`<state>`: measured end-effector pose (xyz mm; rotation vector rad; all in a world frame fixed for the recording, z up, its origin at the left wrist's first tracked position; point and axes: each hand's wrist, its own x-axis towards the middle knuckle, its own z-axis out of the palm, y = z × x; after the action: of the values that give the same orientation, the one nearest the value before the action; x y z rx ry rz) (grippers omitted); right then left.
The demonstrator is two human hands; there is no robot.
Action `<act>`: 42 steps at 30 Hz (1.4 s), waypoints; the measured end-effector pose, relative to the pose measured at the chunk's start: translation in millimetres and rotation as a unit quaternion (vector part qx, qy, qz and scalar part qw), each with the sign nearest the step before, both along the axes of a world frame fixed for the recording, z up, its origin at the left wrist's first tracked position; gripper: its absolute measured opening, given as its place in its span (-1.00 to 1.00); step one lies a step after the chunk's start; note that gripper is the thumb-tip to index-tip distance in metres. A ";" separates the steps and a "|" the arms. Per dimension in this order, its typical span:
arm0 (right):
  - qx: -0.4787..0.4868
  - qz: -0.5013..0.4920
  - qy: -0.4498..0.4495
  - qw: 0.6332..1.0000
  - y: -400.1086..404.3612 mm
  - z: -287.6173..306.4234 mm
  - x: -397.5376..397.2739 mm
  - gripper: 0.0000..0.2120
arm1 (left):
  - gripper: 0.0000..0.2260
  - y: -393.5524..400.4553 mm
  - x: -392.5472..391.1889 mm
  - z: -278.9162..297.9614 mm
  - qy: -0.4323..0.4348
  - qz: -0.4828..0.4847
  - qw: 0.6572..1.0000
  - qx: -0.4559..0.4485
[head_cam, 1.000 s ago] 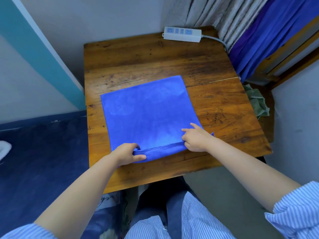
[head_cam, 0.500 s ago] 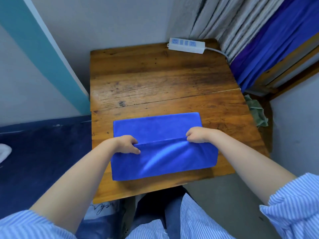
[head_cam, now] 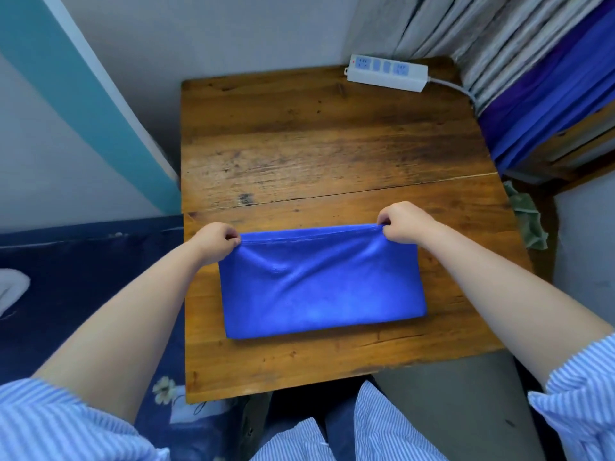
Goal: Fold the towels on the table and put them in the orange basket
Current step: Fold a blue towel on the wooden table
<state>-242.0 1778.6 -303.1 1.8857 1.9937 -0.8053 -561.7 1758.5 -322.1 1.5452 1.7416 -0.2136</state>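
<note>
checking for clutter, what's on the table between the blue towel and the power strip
Only bare wood of the table, in the head view, between the blue towel and the power strip.

A bright blue towel point(head_cam: 321, 287) lies on the near half of the wooden bench point(head_cam: 332, 154), folded over into a wide rectangle with its fold along the near edge. Its far edge is lifted slightly at both corners, apparently two layers together, and the cloth sags in soft creases between them.

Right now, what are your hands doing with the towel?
Left hand, right hand pinch far corners of the towel. Folded on table. Basket unseen. Nothing blocking.
</note>
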 end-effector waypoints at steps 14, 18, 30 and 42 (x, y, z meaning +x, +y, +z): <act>0.037 -0.104 -0.013 0.994 16.8 -47.7 5.1 -0.81 | -0.76 10.7 7.8 -52.8 0.053 0.080 0.990 0.106; 0.067 -0.233 0.095 0.965 17.1 -58.3 19.2 -0.73 | -0.68 2.1 4.6 -62.0 -0.023 0.240 0.963 0.117; 0.137 -0.315 0.096 0.934 -80.5 -55.8 11.5 -0.49 | -0.60 -94.7 24.3 -57.6 -0.032 0.353 0.928 0.118; 0.176 -0.256 -0.042 0.950 -122.7 -59.6 26.9 -0.72 | -0.71 -137.6 36.1 -57.1 0.014 0.322 0.929 0.183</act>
<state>-215.1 1655.9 -362.7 2.6572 1.6963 -0.4850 -525.6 1620.9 -379.2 1.1175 2.3016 0.4449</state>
